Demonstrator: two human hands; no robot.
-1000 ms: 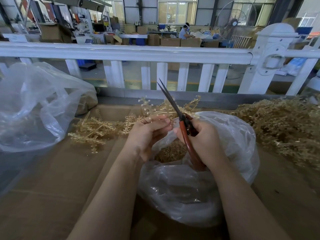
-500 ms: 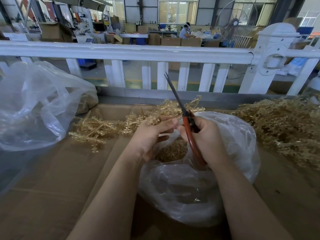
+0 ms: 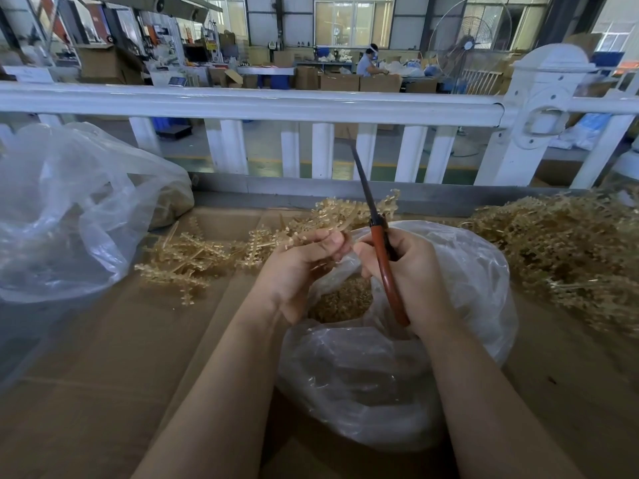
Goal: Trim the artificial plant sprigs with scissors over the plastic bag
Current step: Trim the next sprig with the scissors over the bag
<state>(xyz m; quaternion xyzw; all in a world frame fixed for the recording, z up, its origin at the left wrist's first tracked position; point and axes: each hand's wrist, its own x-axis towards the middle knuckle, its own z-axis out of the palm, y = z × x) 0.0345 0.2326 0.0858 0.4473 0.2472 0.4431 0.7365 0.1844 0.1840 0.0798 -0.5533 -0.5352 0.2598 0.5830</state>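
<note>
left hand [image 3: 304,271] pinches sprig [image 3: 349,216] | right hand [image 3: 411,267] grips scissors [image 3: 377,236] | blades now closed, more upright

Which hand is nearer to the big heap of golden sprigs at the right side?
The right hand, gripping the scissors over the plastic bag, is nearer that heap. The left hand holds a sprig farther left.
</note>
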